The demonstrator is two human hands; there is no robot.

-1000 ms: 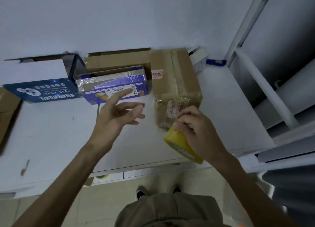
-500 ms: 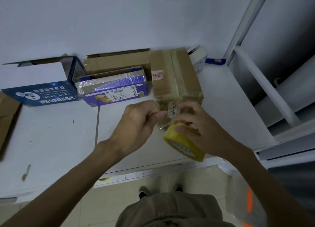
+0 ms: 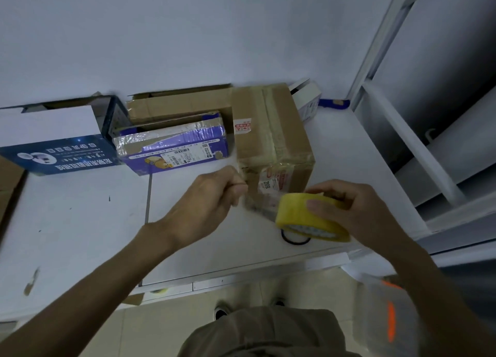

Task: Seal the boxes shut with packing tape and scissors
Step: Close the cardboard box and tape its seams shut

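Head view: the yellow packing tape roll point(image 3: 303, 211) is held up over the near right part of the white table point(image 3: 80, 222), just in front of the sealed brown cardboard box point(image 3: 271, 134). The right hand point(image 3: 359, 214) grasps the roll, with the thumb across its outer face and the fingers curled over the far rim. The left hand point(image 3: 209, 198) is closed in a pinch on the free end of a clear strip of tape point(image 3: 257, 206), which stretches from the roll to those fingertips and crosses the near face of the brown box, over its printed label. Whether the strip touches the box cannot be told.

A dark ring point(image 3: 294, 240) lies on the table right below the roll, partly hidden by it.

To the left of the brown box, touching it, lies a purple box point(image 3: 174, 147) with glossy tape on its top edge. Behind that stands an open brown carton point(image 3: 177, 101) against the wall. Further left is a blue and white box point(image 3: 53, 142) with its flap raised. A small white box point(image 3: 307, 99) sits behind the brown box's right corner, and a blue object point(image 3: 332, 103) lies just beside it, too small to identify. A white shelf frame point(image 3: 402, 142) rises at the right.
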